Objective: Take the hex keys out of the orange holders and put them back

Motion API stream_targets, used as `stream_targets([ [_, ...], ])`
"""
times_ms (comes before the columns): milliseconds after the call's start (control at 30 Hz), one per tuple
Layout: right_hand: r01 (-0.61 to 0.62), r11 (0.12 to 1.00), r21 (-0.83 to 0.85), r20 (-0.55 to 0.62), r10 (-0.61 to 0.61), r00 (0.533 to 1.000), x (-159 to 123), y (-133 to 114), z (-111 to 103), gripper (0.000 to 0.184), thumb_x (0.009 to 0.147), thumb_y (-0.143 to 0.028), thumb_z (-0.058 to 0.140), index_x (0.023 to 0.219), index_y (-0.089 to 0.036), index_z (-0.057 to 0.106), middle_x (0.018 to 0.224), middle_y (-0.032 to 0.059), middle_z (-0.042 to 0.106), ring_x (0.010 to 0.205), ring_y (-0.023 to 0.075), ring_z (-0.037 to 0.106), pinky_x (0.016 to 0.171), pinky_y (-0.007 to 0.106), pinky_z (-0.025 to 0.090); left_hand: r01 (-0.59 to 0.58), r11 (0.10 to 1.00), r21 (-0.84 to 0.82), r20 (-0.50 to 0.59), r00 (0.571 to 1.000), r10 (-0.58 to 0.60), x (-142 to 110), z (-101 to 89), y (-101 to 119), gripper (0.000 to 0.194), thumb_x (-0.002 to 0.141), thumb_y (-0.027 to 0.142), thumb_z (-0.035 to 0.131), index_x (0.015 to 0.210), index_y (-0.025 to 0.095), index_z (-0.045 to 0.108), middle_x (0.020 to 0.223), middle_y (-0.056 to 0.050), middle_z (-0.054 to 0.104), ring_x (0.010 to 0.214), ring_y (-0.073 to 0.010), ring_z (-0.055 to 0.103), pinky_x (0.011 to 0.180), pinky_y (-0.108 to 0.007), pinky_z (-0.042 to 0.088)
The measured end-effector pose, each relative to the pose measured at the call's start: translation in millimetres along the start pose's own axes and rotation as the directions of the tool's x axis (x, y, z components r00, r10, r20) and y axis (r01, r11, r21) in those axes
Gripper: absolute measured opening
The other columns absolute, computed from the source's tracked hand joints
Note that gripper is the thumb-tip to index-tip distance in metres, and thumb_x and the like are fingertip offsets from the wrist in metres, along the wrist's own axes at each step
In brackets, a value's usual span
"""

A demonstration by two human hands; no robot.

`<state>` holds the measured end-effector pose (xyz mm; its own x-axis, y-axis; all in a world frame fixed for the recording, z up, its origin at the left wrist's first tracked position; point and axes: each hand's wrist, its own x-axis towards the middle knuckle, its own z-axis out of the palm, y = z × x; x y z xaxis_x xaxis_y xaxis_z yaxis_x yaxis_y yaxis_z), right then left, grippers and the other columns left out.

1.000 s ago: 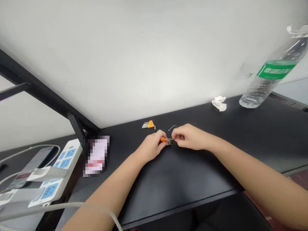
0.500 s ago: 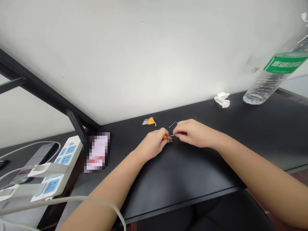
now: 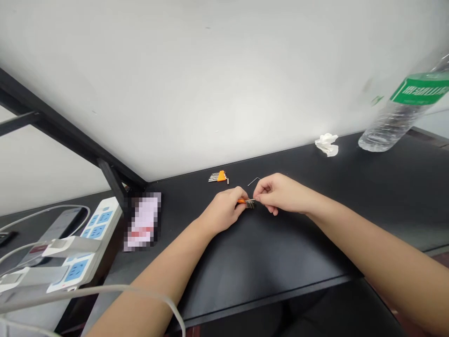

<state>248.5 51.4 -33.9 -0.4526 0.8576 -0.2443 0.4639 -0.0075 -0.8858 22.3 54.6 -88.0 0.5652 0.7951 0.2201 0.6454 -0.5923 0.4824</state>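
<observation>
My left hand (image 3: 226,210) is closed around an orange hex key holder (image 3: 242,201), from which the short ends of several metal hex keys (image 3: 250,205) stick out to the right. Pinched between thumb and finger of my right hand (image 3: 271,192) is a thin hex key (image 3: 251,200), its end meeting the holder. Just behind my hands a loose L-shaped hex key (image 3: 253,181) lies on the black tabletop. Farther back, left of it, rests a second orange holder (image 3: 221,176) filled with hex keys.
A crumpled tissue (image 3: 327,144) and a clear bottle (image 3: 387,121) with a green label stand by the wall. At left are a white power strip (image 3: 93,243) with plugs, a phone (image 3: 56,229), a blurred-out packet (image 3: 142,222) and a black metal frame (image 3: 70,133). A cable (image 3: 140,291) crosses my left forearm.
My right hand has tilted slightly, bringing its hex key closer along the holder, and its lower fingers show more. My left hand keeps its grip. The view has shifted slightly.
</observation>
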Motion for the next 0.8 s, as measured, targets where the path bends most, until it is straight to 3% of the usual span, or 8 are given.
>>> stream_targets([
  [100, 0.011, 0.999, 0.037, -0.013, -0.01, 1.0, 2.3, 2.2, 4.1, 0.008, 0.08, -0.016, 0.06, 0.079, -0.018, 0.067, 0.056, -0.0021, 0.064, 0.049, 0.012, 0.061, 0.049, 0.021, 0.05, 0.012, 1.0, -0.019, -0.003, 1.0, -0.013, -0.2, 0.7, -0.3, 0.007, 0.093, 0.022, 0.063, 0.097, 0.023, 0.058, 0.093, 0.0, 0.073, 0.082, -0.017, 0.069, 0.073, -0.028, 0.05],
  [300, 0.153, 0.986, 0.071, -0.064, -0.148, 0.987, 10.5, 11.7, 27.7, 0.006, 0.086, -0.025, 0.062, 0.082, -0.021, 0.063, 0.066, -0.002, 0.066, 0.054, 0.0124, 0.063, 0.049, 0.022, 0.052, 0.086, 0.986, -0.144, 0.038, 0.996, -0.081, -0.6, 1.3, 2.0, 0.01, 0.091, 0.022, 0.061, 0.092, 0.023, 0.051, 0.093, 0.0, 0.074, 0.081, -0.0172, 0.072, 0.071, -0.027, 0.05],
  [433, 0.115, 0.988, 0.104, -0.062, -0.109, 0.992, 18.2, 13.7, 34.2, 0.01, 0.087, -0.029, 0.064, 0.083, -0.021, 0.063, 0.056, -0.0038, 0.061, 0.05, 0.0127, 0.061, 0.048, 0.022, 0.052, 0.108, 0.963, -0.246, 0.06, 0.994, -0.096, 1.6, 2.5, 1.6, 0.013, 0.09, 0.024, 0.061, 0.093, 0.023, 0.049, 0.094, 0.0, 0.075, 0.082, -0.0176, 0.072, 0.073, -0.028, 0.051],
  [633, 0.102, 0.995, 0.005, -0.084, -0.102, 0.991, 17.7, 11.2, 33.7, 0.015, 0.088, -0.031, 0.064, 0.078, -0.019, 0.068, 0.056, -0.0017, 0.063, 0.048, 0.0122, 0.061, 0.048, 0.021, 0.051, 0.121, 0.95, -0.289, 0.028, 0.993, -0.118, 4.9, 4.2, -0.9, 0.013, 0.088, 0.022, 0.062, 0.097, 0.023, 0.053, 0.094, 0.001, 0.073, 0.085, -0.0177, 0.071, 0.075, -0.03, 0.053],
  [800, 0.059, 0.977, 0.204, -0.146, -0.03, 0.989, 27.0, 19.2, 29.8, 0.013, 0.085, -0.024, 0.066, 0.074, -0.019, 0.064, 0.051, -0.0019, 0.061, 0.045, 0.012, 0.059, 0.045, 0.021, 0.05, 0.097, 0.972, -0.216, -0.013, 0.995, -0.102, 4.4, 4.3, 3.2, 0.039, 0.083, 0.027, 0.073, 0.117, 0.024, 0.055, 0.108, -0.003, 0.07, 0.097, -0.0209, 0.07, 0.086, -0.035, 0.056],
])
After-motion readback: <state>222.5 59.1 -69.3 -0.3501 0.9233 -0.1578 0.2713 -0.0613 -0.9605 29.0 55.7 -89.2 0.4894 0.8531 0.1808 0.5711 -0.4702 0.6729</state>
